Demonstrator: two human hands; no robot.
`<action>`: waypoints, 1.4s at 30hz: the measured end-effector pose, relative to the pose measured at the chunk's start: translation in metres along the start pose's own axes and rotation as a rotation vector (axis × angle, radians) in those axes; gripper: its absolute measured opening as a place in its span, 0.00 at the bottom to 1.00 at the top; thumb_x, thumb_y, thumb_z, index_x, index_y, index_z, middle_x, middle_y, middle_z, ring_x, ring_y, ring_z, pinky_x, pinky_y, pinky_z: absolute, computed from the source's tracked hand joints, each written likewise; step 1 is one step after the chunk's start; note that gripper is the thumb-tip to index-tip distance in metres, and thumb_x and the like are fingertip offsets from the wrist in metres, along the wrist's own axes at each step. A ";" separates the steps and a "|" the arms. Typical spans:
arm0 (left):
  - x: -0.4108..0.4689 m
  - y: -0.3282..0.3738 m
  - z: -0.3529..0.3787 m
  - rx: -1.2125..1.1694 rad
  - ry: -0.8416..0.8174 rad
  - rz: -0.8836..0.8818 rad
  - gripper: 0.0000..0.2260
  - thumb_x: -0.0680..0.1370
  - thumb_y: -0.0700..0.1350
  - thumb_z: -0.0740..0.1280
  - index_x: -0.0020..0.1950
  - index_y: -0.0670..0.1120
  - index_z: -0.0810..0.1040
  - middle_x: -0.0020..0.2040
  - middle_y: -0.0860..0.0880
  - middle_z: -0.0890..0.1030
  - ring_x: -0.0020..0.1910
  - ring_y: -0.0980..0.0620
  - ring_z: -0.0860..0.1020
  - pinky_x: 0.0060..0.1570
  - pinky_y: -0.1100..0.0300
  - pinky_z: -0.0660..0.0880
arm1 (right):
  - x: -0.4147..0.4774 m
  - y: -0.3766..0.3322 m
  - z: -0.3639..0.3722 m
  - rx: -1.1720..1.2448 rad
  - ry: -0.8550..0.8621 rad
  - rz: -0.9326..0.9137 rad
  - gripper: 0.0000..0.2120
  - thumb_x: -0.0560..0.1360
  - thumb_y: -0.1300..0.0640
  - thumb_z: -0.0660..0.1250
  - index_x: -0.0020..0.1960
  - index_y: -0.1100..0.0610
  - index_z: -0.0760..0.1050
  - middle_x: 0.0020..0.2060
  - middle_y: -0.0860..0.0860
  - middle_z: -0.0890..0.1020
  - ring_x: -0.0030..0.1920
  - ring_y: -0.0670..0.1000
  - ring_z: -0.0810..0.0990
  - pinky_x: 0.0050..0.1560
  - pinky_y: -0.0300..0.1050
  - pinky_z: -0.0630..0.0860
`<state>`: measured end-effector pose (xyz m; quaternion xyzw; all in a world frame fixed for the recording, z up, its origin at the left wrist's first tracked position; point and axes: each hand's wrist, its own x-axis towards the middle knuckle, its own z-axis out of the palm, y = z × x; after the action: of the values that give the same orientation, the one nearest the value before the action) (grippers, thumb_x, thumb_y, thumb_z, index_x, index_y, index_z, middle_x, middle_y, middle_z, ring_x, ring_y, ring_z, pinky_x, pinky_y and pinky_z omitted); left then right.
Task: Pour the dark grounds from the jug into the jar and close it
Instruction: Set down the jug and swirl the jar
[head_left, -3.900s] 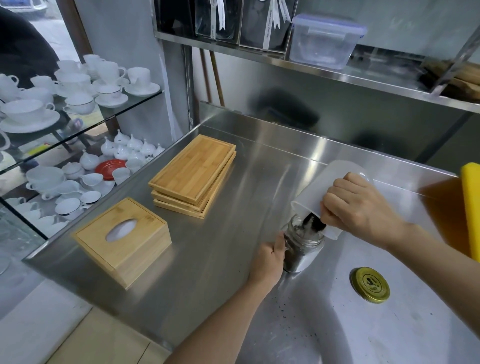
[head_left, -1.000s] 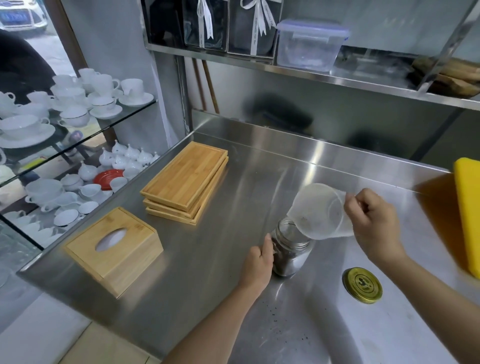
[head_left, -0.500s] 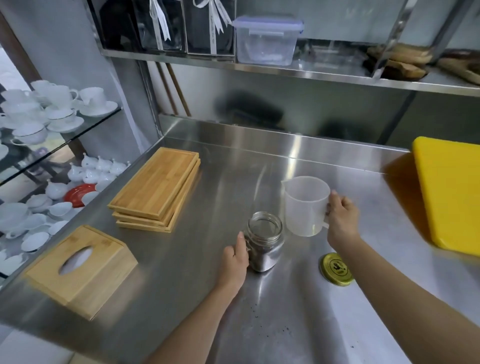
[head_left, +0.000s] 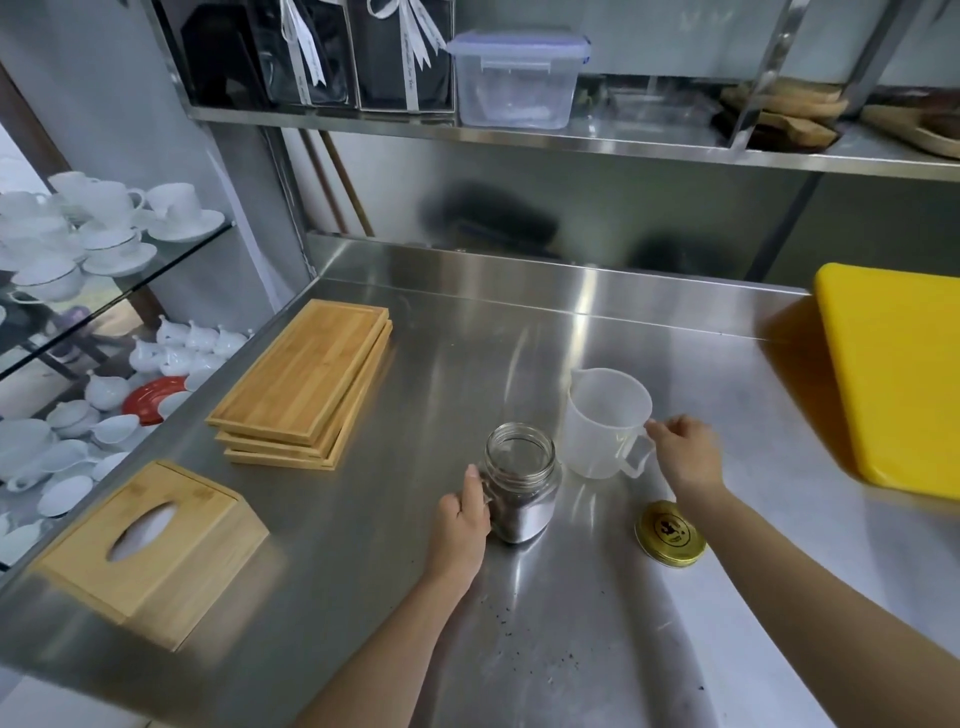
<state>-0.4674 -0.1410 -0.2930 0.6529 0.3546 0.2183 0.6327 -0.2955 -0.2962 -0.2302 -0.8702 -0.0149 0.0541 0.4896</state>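
At the centre of the frame the glass jar (head_left: 522, 483) stands upright on the steel counter (head_left: 467, 364), open-mouthed, dark grounds filling its lower part. The left hand (head_left: 462, 525) wraps its left side, thumb up along the glass. Just right of it, the translucent plastic jug (head_left: 605, 423) stands upright and looks empty; the right hand (head_left: 685, 452) sits at its handle with fingers loose, touching or only just off it, so I cannot tell whether it grips. The gold lid (head_left: 670, 532) lies flat on the counter, lower right of the jar, below that hand.

The pouring looks finished; closing remains. The main risk is the lid going on crooked, since grounds on the rim could foul the thread. A hand reaching for the lid could also catch the light jug and tip it. Loose specks (head_left: 524, 639) already dot the counter in the lower centre.

Nothing lies between the lid and the jar. A stack of bamboo trays (head_left: 306, 379) and a wooden tissue box (head_left: 150, 545) sit well apart at left, and a yellow board (head_left: 898, 374) at the right edge.
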 end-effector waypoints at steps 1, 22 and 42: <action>0.000 0.000 0.000 -0.003 0.002 -0.003 0.28 0.80 0.53 0.55 0.19 0.51 0.57 0.18 0.55 0.58 0.22 0.56 0.57 0.37 0.54 0.65 | 0.001 -0.005 -0.003 -0.076 0.018 -0.068 0.08 0.75 0.60 0.64 0.47 0.65 0.75 0.48 0.60 0.76 0.49 0.60 0.74 0.52 0.60 0.73; -0.010 0.003 0.001 -0.079 0.011 -0.079 0.27 0.78 0.57 0.56 0.20 0.48 0.63 0.18 0.52 0.66 0.21 0.54 0.66 0.24 0.71 0.65 | -0.078 -0.009 0.043 -0.022 -0.680 -0.467 0.36 0.65 0.54 0.77 0.66 0.48 0.62 0.62 0.48 0.72 0.61 0.45 0.69 0.59 0.35 0.66; -0.045 0.027 -0.003 -0.314 -0.260 -0.054 0.14 0.77 0.39 0.64 0.60 0.53 0.74 0.55 0.55 0.81 0.54 0.62 0.79 0.51 0.67 0.75 | -0.087 0.000 0.058 0.140 -0.539 -0.470 0.39 0.57 0.65 0.80 0.59 0.48 0.60 0.53 0.48 0.74 0.55 0.49 0.74 0.51 0.29 0.71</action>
<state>-0.4941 -0.1707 -0.2590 0.5592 0.2490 0.1674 0.7728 -0.3887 -0.2537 -0.2535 -0.7620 -0.3392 0.1684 0.5254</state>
